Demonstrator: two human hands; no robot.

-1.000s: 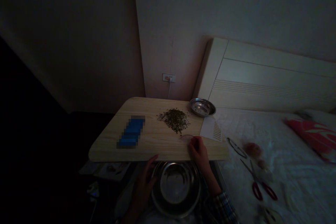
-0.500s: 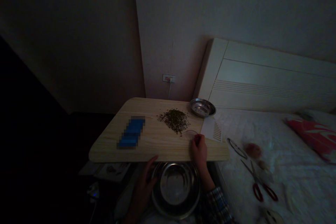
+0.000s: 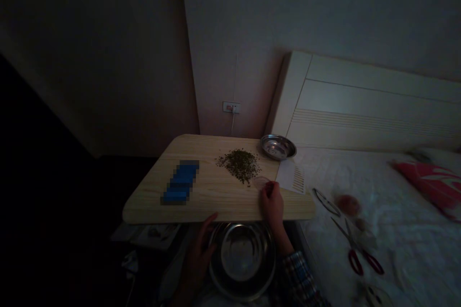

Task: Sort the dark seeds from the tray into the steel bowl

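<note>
My right hand (image 3: 272,204) rests over the front right part of the wooden tabletop (image 3: 212,196). Its fingers are closed on the edge of a clear, thin, rounded piece (image 3: 261,182), perhaps plastic. Just beyond lies a loose heap of small greenish-brown bits (image 3: 242,164), like seeds or dried leaves. My left hand (image 3: 198,252) is at the near edge, fingers apart and thumb beside the rim of a large metal bowl (image 3: 241,290). One fingertip reaches the table edge. Whether this hand touches the bowl I cannot tell.
A shallow metal bowl (image 3: 278,147) stands at the back right, above a white card (image 3: 290,177) with a row of thin sticks. A blurred blue item (image 3: 181,182) lies at left. Red-handled scissors (image 3: 356,249) and tweezers-like metal (image 3: 326,202) lie on the bed.
Nearly nothing differs. My right hand and the clear piece have shifted very slightly; the heap and bowls look the same. The view itself has moved a little.
</note>
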